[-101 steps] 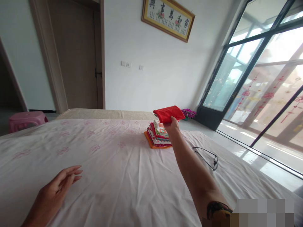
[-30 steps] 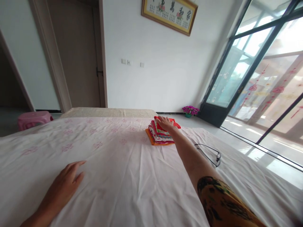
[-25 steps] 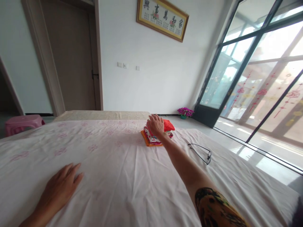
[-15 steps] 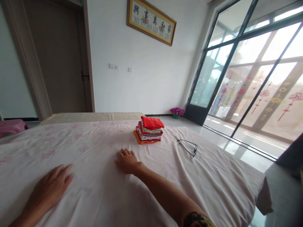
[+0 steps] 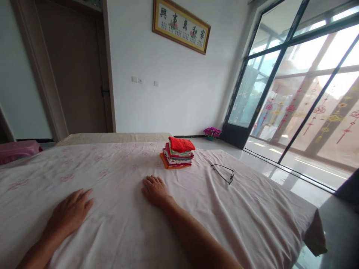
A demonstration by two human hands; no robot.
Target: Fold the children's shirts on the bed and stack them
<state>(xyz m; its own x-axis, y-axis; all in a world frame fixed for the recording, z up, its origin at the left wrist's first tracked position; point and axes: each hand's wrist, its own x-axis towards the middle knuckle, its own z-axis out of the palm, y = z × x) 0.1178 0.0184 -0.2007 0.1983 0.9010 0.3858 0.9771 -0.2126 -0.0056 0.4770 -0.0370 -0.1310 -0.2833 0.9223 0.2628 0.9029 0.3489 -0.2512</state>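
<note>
My left hand [image 5: 68, 213] lies palm down on the pale, pink-flowered cloth [image 5: 117, 224], its fingers stretched out and holding nothing. Further forward and to its right, my right hand [image 5: 155, 191] also rests flat on the cloth, fingers extended. Just beyond my right hand stands a neat stack of folded cloths [image 5: 178, 158] in several colours, with an orange one at the bottom. A folded red cloth [image 5: 181, 144] tops the stack. Neither hand touches it.
Dark-framed eyeglasses [image 5: 224, 173] lie right of the stack. A beige covered surface [image 5: 117, 138] adjoins the far edge. Beyond are a pink stool [image 5: 19, 150], a potted purple plant [image 5: 212, 132], a brown door [image 5: 70, 71] and glass doors [image 5: 280, 93].
My right hand has put the red cloth on the stack, patted it, let go and come back to the flowered cloth. My left hand has flattened down. The view has swung right.
</note>
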